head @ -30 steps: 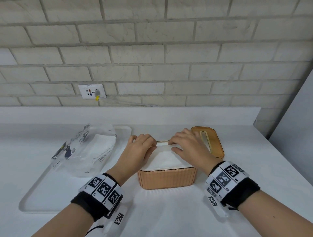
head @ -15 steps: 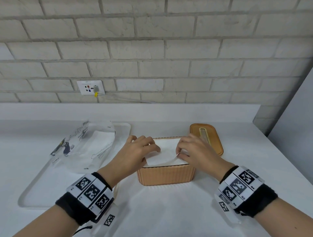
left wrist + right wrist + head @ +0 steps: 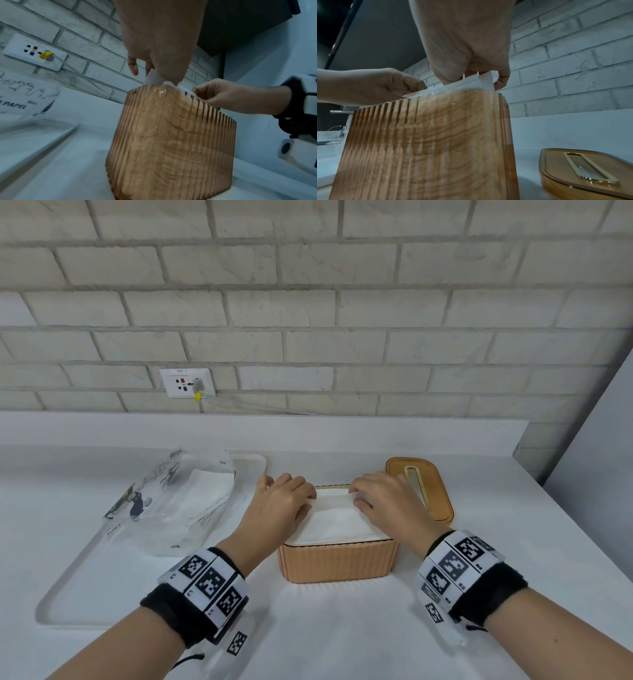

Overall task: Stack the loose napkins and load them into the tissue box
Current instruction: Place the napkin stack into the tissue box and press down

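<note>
At frame centre, ribbed tissue box (image 3: 337, 561) on white surface (image 3: 342, 628), filled with napkins (image 3: 337, 520). Left hand (image 3: 279, 508) and right hand (image 3: 390, 501) each pinch the top napkin's far corners. Lid (image 3: 423, 487) right; plastic bag (image 3: 171, 501) of napkins left, on tray (image 3: 68, 587).

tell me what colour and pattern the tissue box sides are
Light orange-brown with vertical ribs; the tissue box shows best in the head view.

Even, bright, soft light fills the head view; the white counter (image 3: 329, 628) shows only faint shadows, and brick courses bow toward the edges. Both wrist views are dimmer and bluish, with the ribbed tissue box (image 3: 171, 142) smeared, perhaps by motion, and small glints near its rim
</note>
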